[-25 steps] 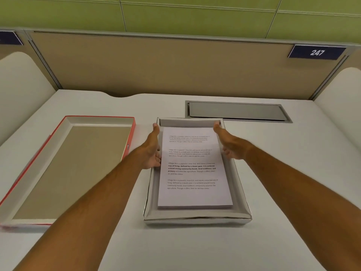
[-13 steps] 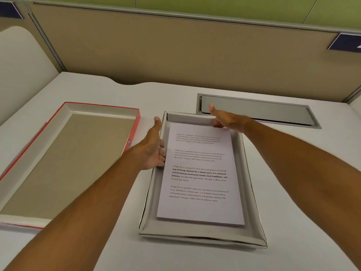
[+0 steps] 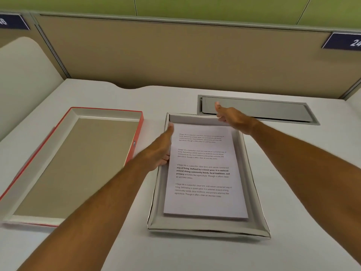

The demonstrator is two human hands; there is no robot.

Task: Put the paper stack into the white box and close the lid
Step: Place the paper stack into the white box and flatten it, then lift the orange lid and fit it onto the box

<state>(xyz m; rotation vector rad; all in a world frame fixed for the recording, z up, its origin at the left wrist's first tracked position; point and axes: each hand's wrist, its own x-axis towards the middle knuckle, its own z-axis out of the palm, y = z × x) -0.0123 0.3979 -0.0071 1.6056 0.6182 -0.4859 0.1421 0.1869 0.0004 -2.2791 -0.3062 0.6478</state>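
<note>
A pale counter (image 3: pixel 293 173) runs up to a tan partition (image 3: pixel 175 55), with a grey hatch (image 3: pixel 263 110) set into it at the back. The white box (image 3: pixel 256 192) lies with its long axis running away from the person, and the paper stack (image 3: pixel 203 173), printed with four text blocks, rests flat inside along that axis. The lid (image 3: pixel 74 163), red-edged, lies upturned just left; the left hand (image 3: pixel 162 149) is open flat at the stack's left edge, and the right hand (image 3: pixel 232 116) is open at the box's far right corner.

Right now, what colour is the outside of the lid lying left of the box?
Red outside, with a beige inside; the head view shows it.
</note>
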